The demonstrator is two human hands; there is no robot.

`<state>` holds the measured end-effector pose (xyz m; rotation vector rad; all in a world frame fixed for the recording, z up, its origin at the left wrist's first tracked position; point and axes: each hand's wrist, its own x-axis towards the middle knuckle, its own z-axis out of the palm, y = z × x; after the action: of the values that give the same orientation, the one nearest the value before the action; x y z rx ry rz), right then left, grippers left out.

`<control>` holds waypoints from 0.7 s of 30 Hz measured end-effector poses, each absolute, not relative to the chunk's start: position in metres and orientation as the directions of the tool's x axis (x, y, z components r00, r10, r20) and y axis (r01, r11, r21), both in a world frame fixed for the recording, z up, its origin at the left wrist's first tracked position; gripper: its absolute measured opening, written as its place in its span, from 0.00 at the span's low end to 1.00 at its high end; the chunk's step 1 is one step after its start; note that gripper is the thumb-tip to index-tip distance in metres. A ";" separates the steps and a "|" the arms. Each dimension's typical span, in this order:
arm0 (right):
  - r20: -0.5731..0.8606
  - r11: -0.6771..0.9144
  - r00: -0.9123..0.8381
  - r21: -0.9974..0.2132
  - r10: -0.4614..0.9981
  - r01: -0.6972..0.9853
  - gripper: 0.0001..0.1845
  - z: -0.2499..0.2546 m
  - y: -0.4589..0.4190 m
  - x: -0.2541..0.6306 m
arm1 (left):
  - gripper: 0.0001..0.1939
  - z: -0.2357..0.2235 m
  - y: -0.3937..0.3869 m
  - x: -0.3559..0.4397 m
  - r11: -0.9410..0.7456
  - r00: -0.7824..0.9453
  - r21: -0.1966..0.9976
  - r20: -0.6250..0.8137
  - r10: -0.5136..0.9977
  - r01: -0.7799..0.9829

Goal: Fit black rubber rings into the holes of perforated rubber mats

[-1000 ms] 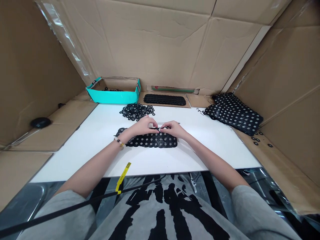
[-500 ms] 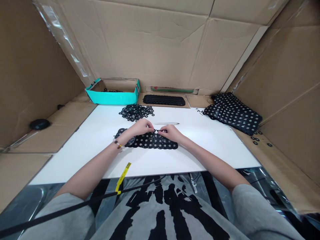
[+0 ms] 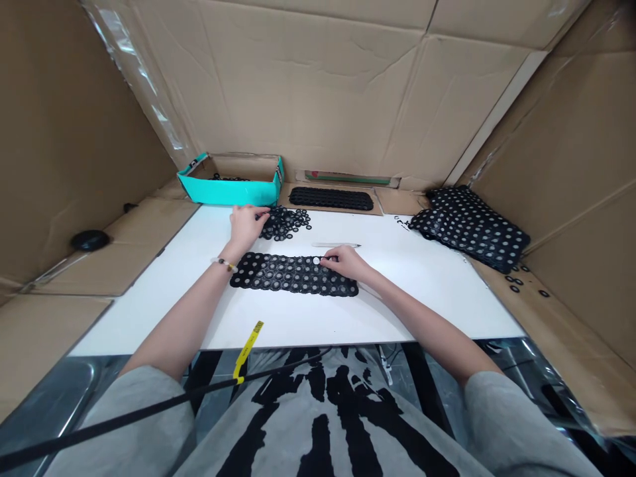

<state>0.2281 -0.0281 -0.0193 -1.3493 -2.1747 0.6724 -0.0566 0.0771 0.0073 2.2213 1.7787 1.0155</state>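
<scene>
My left hand (image 3: 247, 225) reaches forward to the edge of a heap of loose black rubber rings (image 3: 287, 224), its fingertips at the heap; whether it holds a ring is hidden. My right hand (image 3: 346, 262) rests at the top edge of a long sheet of joined black rings (image 3: 293, 274), with its fingertips pinched on a ring there. That sheet lies flat on a white board (image 3: 298, 324), and grey shows through the ring centres. A white pen (image 3: 335, 245) lies just above my right hand.
A teal box (image 3: 228, 189) with black rings inside stands behind the board. A black ring mat (image 3: 330, 198) lies on cardboard beside it. Stacked ring sheets (image 3: 470, 228) sit at the right, with loose rings (image 3: 517, 281) below them. Cardboard walls surround the area.
My left hand has left the sheet and moved forward to the heap of rings. My right hand stays at the sheet's top edge. The head view has shifted slightly.
</scene>
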 end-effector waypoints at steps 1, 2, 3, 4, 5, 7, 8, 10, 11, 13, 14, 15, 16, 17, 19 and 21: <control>0.156 0.397 -0.396 -0.641 0.905 0.656 0.12 -0.018 -0.027 0.230 | 0.17 0.009 0.075 -0.053 -0.286 0.056 0.457 0.453 0.890 0.842; 0.164 0.406 -0.403 -0.650 0.900 0.642 0.13 -0.017 -0.026 0.232 | 0.17 0.011 0.073 -0.049 -0.301 0.069 0.438 0.471 0.879 0.847; 0.172 0.417 -0.415 -0.662 0.893 0.623 0.13 -0.015 -0.025 0.234 | 0.17 0.013 0.070 -0.045 -0.349 0.127 0.427 0.467 0.875 0.834; 0.179 0.430 -0.433 -0.675 0.884 0.599 0.14 -0.012 -0.023 0.238 | 0.18 0.016 0.066 -0.040 -0.425 0.232 0.427 0.433 0.871 0.798; 0.183 0.445 -0.457 -0.688 0.871 0.573 0.15 -0.010 -0.022 0.241 | 0.18 0.018 0.062 -0.035 -0.501 0.347 0.433 0.387 0.854 0.749; 0.183 0.469 -0.503 -0.705 0.845 0.531 0.16 -0.005 -0.019 0.247 | 0.19 0.018 0.052 -0.023 -0.614 0.557 0.446 0.268 0.786 0.652; 0.182 0.476 -0.514 -0.704 0.838 0.526 0.17 -0.003 -0.019 0.249 | 0.19 0.016 0.047 -0.017 -0.651 0.638 0.453 0.207 0.742 0.610; 0.193 0.474 -0.489 -0.683 0.851 0.556 0.14 -0.003 -0.019 0.250 | 0.17 0.011 0.038 -0.006 -0.691 0.742 0.479 0.112 0.660 0.542; 0.201 0.465 -0.460 -0.669 0.865 0.580 0.13 -0.004 -0.019 0.249 | 0.16 0.008 0.034 -0.001 -0.700 0.773 0.496 0.085 0.629 0.514; 0.220 0.446 -0.411 -0.657 0.884 0.608 0.11 -0.010 -0.021 0.244 | 0.15 0.004 0.030 0.006 -0.709 0.806 0.520 0.063 0.588 0.476; 0.224 0.443 -0.403 -0.660 0.887 0.607 0.11 -0.013 -0.023 0.240 | 0.15 0.003 0.028 0.008 -0.711 0.802 0.517 0.075 0.592 0.476; 0.226 0.443 -0.404 -0.667 0.887 0.599 0.10 -0.016 -0.024 0.236 | 0.15 0.002 0.027 0.009 -0.714 0.787 0.501 0.100 0.609 0.489; 0.226 0.443 -0.407 -0.675 0.885 0.589 0.10 -0.020 -0.024 0.233 | 0.15 0.003 0.026 0.010 -0.719 0.767 0.473 0.131 0.629 0.509; 0.229 0.442 -0.404 -0.685 0.886 0.579 0.09 -0.022 -0.024 0.230 | 0.16 0.004 0.025 0.010 -0.725 0.747 0.437 0.161 0.646 0.533; 0.233 0.430 -0.392 -0.717 0.890 0.548 0.10 -0.026 -0.023 0.227 | 0.17 0.006 0.021 0.012 -0.739 0.727 0.362 0.199 0.657 0.568; 0.233 0.416 -0.394 -0.769 0.889 0.486 0.12 -0.027 -0.022 0.227 | 0.18 0.007 0.016 0.014 -0.759 0.743 0.318 0.198 0.639 0.568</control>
<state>0.2265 -0.0218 -0.0275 -1.1611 -2.0319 0.8095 0.0143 0.0160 0.0072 2.7065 0.9531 0.4358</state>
